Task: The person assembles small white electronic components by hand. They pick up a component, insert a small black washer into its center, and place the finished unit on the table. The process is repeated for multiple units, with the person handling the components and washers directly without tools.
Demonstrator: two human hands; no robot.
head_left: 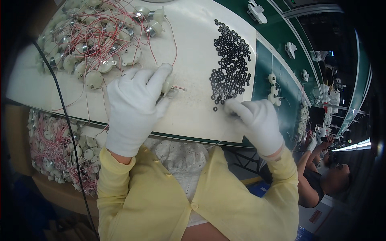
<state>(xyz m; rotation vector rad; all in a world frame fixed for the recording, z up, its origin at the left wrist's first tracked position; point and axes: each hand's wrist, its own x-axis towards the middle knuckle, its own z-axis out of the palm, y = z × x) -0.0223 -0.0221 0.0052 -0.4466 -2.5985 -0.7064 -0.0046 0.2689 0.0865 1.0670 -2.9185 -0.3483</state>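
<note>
My left hand [136, 98], in a white glove, is closed around a small motor with a pale plastic housing [167, 85]. Most of the motor is hidden by the fingers; a short reddish wire end [179, 88] pokes out to the right. On the right, my gloved right hand [259, 120] is at the near edge of a spread of small black rings [231, 60]. Its thumb and fingertips are drawn together over the table; whatever is between them is too small or hidden to make out.
A heap of similar motors with tangled red and white wires [94, 36] covers the table's far left. A box of more wired motors [60, 148] stands below the left edge. A black cable [64, 100] crosses the left side. Beyond the white board, pale parts [273, 90] lie on a green belt; a co-worker [317, 176] is at right.
</note>
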